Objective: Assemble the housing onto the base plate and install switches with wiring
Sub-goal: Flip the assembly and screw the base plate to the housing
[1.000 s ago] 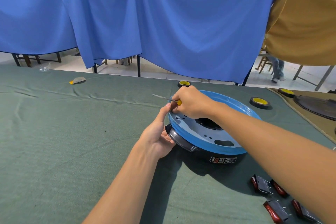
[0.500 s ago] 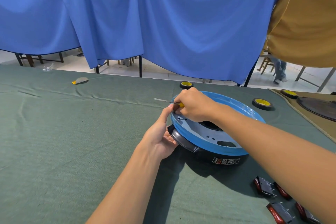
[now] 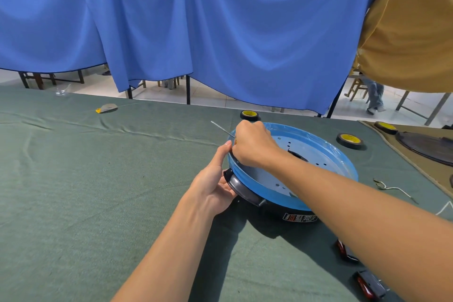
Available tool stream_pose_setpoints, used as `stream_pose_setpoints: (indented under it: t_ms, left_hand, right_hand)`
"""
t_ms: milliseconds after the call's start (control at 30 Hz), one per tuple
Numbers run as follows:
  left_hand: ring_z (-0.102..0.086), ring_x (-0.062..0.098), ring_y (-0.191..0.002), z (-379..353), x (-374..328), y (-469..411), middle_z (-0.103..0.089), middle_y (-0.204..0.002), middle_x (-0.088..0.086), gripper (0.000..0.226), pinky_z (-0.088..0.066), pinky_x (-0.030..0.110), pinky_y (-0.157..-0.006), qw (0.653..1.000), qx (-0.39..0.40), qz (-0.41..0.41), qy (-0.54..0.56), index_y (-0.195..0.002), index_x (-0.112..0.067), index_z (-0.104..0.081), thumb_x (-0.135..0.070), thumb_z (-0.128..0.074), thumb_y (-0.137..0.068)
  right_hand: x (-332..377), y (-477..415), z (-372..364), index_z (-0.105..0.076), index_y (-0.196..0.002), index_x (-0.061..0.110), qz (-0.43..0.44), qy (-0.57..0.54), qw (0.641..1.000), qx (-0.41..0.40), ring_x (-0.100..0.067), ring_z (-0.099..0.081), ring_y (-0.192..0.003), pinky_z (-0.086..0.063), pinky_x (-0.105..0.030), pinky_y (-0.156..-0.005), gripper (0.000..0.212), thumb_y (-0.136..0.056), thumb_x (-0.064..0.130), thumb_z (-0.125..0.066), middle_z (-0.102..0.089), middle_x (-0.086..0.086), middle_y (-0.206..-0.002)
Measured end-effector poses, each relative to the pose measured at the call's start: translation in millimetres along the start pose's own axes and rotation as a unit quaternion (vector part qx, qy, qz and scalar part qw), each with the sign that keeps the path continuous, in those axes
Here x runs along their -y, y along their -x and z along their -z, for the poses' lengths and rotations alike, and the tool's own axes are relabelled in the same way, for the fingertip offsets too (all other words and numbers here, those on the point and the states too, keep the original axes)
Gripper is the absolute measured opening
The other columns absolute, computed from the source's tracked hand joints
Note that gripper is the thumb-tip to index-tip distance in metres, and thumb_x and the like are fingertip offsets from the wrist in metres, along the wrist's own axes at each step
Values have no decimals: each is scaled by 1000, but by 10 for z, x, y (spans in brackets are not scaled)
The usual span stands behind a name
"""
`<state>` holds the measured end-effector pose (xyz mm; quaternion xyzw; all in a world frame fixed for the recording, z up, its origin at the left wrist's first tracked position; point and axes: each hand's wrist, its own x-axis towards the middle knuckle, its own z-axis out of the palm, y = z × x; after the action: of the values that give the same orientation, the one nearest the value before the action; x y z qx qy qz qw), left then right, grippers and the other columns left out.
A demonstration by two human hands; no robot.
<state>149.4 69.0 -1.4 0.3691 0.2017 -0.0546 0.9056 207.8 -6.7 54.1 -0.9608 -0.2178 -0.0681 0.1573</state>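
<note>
Two bare forearms come into shot from the lower edge, and there is nothing worn on either one: no sleeve, no cuff, no glove. The left hand [image 3: 215, 184] is bare too, thumb slim and long, its nail short and plain. No ring shows on it, no watch or band at the wrist. Over to the right hand [image 3: 255, 144], seen from the back, knuckles rounded in a row, and again no ring, no strap, no covering of any kind. The right forearm runs bare all the way to the frame's lower right corner, with no sleeve edge showing. The left forearm is equally uncovered down to the bottom edge.
</note>
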Motion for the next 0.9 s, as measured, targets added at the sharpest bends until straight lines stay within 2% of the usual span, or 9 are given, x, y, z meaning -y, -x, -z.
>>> stream_pose_setpoints:
  t_ms: [100,200,267,367,433,500,600,733,900]
  left_hand:
    - [-68,34,-103,10,3,8,-70,-111,20,68,-52,46,-96,1000,3,3,-18,-124,2,-57,-42,-77,-76]
    - [-70,33,-96,30,-53,23,-70,-109,20,64,-57,43,-86,999,-6,14,-48,-118,4,-59,-39,-78,-75]
    - [-70,30,-76,53,-133,42,-69,-93,18,58,-59,39,-73,995,-18,21,-97,-110,6,-57,-36,-76,-74]
    - [-61,26,-64,87,-261,78,-59,-80,12,51,-58,34,-68,979,-19,29,-202,-97,2,-56,-39,-71,-70]
    - [-57,21,-63,73,-328,112,-57,-80,9,55,-54,29,-63,958,-24,28,-286,-93,-3,-58,-50,-68,-66]
    - [-54,14,-57,37,-361,132,-59,-73,3,61,-46,24,-56,932,-41,14,-361,-85,-10,-60,-66,-62,-61]
    - [-52,15,-69,8,-336,103,-62,-74,1,69,-42,30,-82,905,-67,-20,-420,-79,-15,-61,-80,-52,-60]
    - [-52,21,-99,63,-294,82,-71,-90,3,62,-33,45,-108,872,-93,-39,-479,-98,-17,-67,-71,-51,-71]
    - [-53,21,-106,73,-326,104,-71,-105,1,53,-28,51,-110,833,-101,-26,-544,-93,-17,-76,-62,-49,-84]
  right_hand:
    - [-42,10,168,-47,-66,12,-6,-7,998,58,-22,-50,-65,-35,-27,-48,25,-89,14,-58,-51,-7,-72]
    - [-167,73,397,-45,-71,11,-18,-17,995,97,-17,-41,-58,-30,-27,-48,17,-88,8,-48,-45,-5,-68]
    - [-279,107,540,-55,-83,4,-7,12,994,105,-21,-44,-65,-36,-29,-54,8,-85,3,-47,-53,-14,-79]
    - [-439,123,668,-64,-117,4,15,2,997,81,-25,-63,-92,-51,-38,-81,33,-86,2,-56,-64,-14,-114]
    - [-506,154,718,-63,-121,12,25,-59,997,39,-11,-69,-79,-52,-29,-75,32,-90,7,-60,-69,-5,-107]
    - [-563,166,739,-65,-109,13,22,-152,988,-20,-7,-69,-61,-54,-25,-59,21,-87,10,-67,-72,-1,-90]
    - [-612,233,753,-63,-91,13,-8,-324,940,-110,-14,-70,-60,-47,-25,-47,22,-76,8,-78,-72,-7,-77]
    - [-551,331,664,-56,-95,21,-43,-453,872,-180,-7,-65,-56,-46,-26,-52,37,-72,12,-83,-67,-2,-73]
    - [-413,344,461,-47,-105,25,-21,-370,900,-230,-19,-66,-78,-55,-42,-74,31,-86,26,-71,-63,-1,-80]
